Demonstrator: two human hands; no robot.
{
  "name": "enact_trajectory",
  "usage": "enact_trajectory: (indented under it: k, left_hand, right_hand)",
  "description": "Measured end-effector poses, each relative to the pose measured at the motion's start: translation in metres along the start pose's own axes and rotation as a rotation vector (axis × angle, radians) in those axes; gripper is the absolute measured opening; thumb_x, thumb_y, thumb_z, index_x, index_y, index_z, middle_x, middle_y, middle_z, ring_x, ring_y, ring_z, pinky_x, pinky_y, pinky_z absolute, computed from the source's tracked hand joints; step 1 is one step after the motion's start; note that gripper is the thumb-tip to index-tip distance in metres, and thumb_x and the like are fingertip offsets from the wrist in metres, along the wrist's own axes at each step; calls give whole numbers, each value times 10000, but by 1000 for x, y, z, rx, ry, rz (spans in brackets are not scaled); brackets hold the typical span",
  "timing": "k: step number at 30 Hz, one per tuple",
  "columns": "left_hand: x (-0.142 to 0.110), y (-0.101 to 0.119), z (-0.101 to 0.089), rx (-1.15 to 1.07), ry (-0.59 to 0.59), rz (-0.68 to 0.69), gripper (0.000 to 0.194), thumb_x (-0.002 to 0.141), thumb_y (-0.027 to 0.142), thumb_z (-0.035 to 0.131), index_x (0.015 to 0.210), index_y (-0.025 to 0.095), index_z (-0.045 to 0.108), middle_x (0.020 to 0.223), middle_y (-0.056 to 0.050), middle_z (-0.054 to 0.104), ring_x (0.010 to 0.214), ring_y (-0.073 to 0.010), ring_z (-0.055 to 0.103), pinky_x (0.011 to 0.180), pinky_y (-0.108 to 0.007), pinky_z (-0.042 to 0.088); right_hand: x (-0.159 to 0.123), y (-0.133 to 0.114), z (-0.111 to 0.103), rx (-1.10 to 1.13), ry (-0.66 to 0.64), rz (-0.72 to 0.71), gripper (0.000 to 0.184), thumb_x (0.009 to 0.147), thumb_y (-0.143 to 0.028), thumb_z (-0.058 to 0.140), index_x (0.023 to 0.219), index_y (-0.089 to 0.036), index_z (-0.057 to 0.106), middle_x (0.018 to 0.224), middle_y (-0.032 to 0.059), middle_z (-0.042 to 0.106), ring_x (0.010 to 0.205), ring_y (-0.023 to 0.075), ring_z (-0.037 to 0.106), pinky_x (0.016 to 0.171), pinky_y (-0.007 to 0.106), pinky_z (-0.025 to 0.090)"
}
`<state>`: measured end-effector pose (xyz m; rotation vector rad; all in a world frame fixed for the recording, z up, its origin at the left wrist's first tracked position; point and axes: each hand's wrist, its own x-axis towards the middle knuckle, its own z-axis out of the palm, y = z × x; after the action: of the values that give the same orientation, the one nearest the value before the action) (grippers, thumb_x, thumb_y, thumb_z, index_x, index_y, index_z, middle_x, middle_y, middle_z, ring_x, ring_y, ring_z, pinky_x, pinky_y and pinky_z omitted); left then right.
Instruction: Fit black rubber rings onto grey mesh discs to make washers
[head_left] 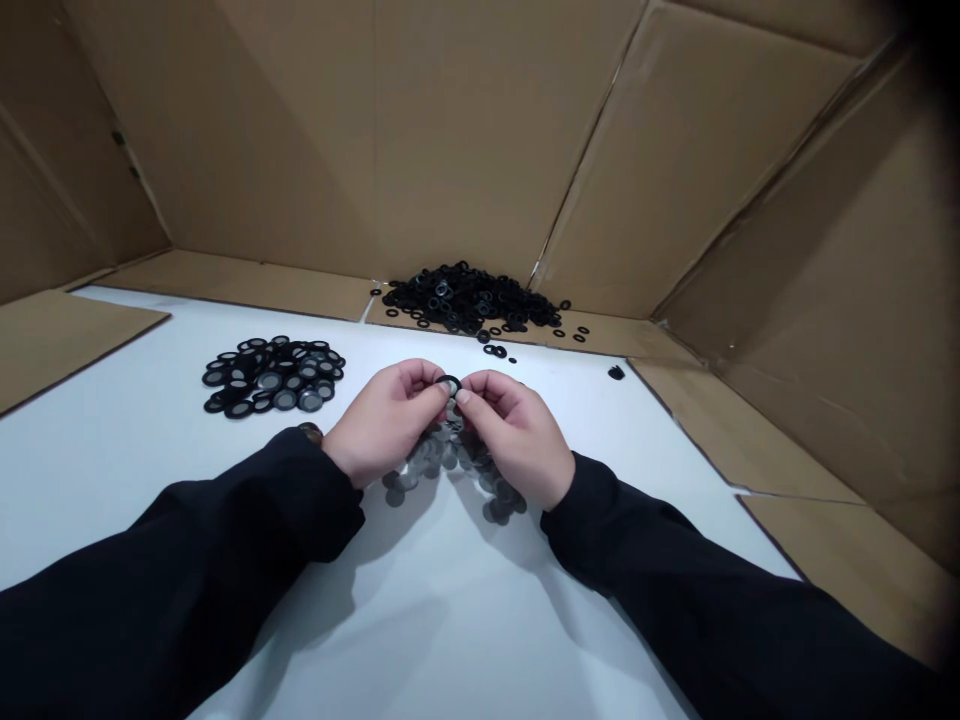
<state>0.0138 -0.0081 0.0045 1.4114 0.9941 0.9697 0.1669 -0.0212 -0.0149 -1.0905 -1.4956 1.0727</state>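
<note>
My left hand (382, 420) and my right hand (517, 435) meet at the middle of the white table, and their fingertips pinch a black rubber ring (448, 385) from both sides. A grey disc seems to sit inside the ring, though the fingers partly hide it. Below my hands lies a loose scatter of grey metal discs (450, 460), partly hidden by my fingers. To the left is a flat group of black rings with grey centres (271, 376). A heap of plain black rubber rings (469, 298) lies at the far edge.
Brown cardboard sheets (375, 150) line the back and sides around the white table (120, 500). A few stray black rings (495, 350) lie in front of the heap, and a small black clump (616, 372) sits to the right. Dark sleeves cover both my forearms.
</note>
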Motion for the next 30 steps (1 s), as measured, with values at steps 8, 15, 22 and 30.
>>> enact_trajectory:
  k: [8, 15, 22, 30]
  left_hand:
    - [-2, 1, -4, 179, -70, 9, 138, 809, 284, 569, 740, 165, 553, 592, 47, 493, 491, -70, 428, 455, -196, 335]
    - [-1, 0, -2, 144, -39, 60, 144, 840, 299, 552, 784, 166, 553, 590, 60, 485, 483, -62, 420, 470, -195, 344]
    - [-2, 2, 1, 235, 16, 121, 156, 855, 303, 537, 779, 168, 552, 588, 60, 466, 485, -68, 399, 477, -203, 331]
    - [-1, 1, 1, 155, 49, 126, 156, 864, 318, 534, 828, 167, 541, 644, 51, 502, 540, -80, 440, 527, -208, 374]
  right_hand:
    - [-1, 4, -4, -108, 1, -20, 195, 882, -382, 540, 868, -190, 573, 654, -31, 493, 575, 105, 430, 524, 227, 353]
    - [0, 2, -3, -168, -30, -49, 189, 925, -356, 469, 826, -200, 511, 637, -46, 432, 573, 99, 381, 529, 223, 326]
    - [-2, -1, -2, -227, 21, -101, 167, 928, -308, 455, 799, -202, 467, 619, -51, 419, 567, 101, 377, 527, 230, 327]
    - [0, 3, 1, -48, 1, -38, 182, 892, -380, 542, 888, -198, 536, 701, -35, 494, 586, 96, 436, 528, 222, 366]
